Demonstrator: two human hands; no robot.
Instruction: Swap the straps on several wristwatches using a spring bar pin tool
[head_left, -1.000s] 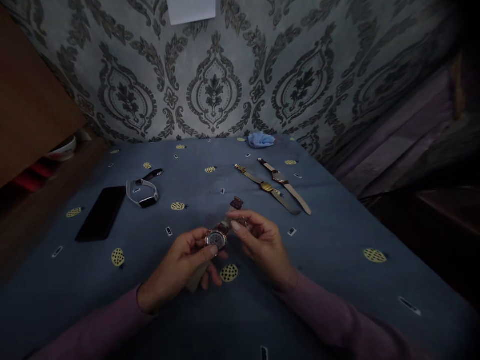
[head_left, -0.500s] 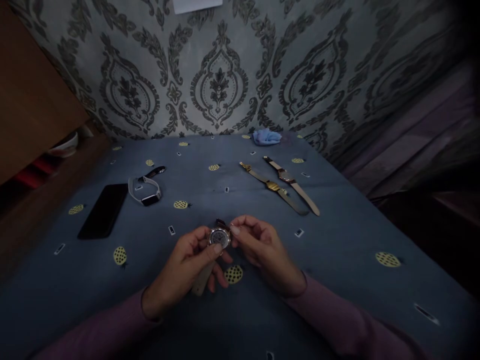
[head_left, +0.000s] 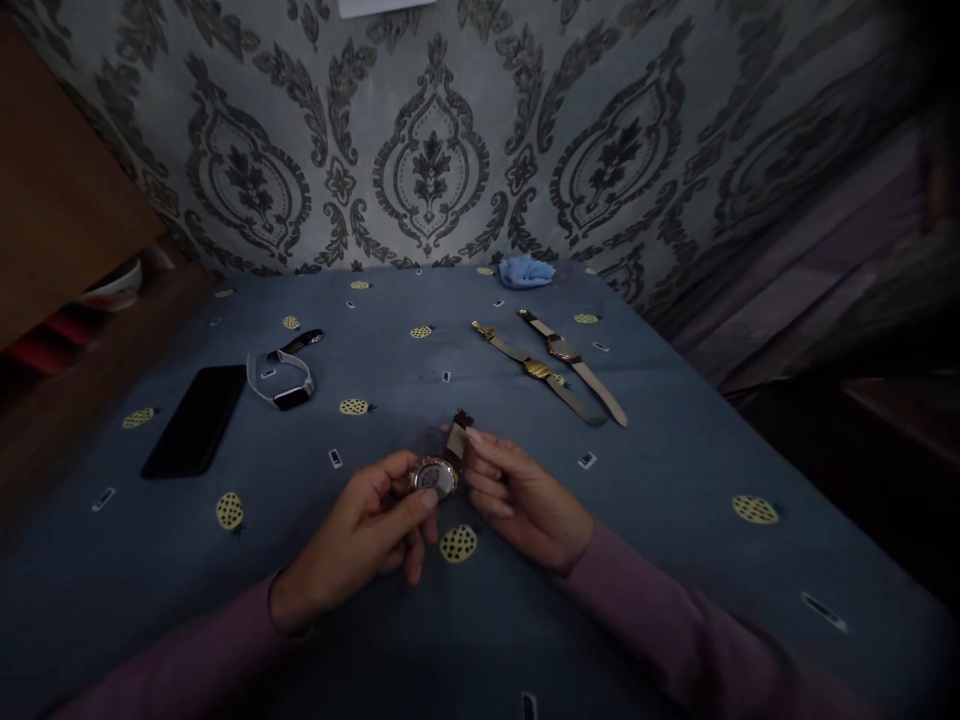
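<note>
Above the table, a wristwatch (head_left: 434, 479) with a round, rose-gold-rimmed case is held in both hands. My left hand (head_left: 375, 520) is closed on the case, thumb across its lower edge. My right hand (head_left: 517, 490) pinches the side of the dark strap (head_left: 457, 440), whose beige lining shows as it points up and away. The other strap half is hidden by my left hand. Farther off to the right lie a gold-coloured watch (head_left: 537, 370) and a brown-strapped watch (head_left: 562, 348), both stretched out flat.
On the left are a black smartphone (head_left: 196, 420), a smartwatch with a pale band (head_left: 292, 397) and a dark strap (head_left: 300, 343) behind it. A crumpled blue cloth (head_left: 526, 271) lies by the patterned wall. A blue pineapple-print cover (head_left: 645, 560) spreads over the table.
The watch has been turned in my hands, and its dark strap with the beige lining now sticks up. My right fingers have shifted from beside the case to the strap.
</note>
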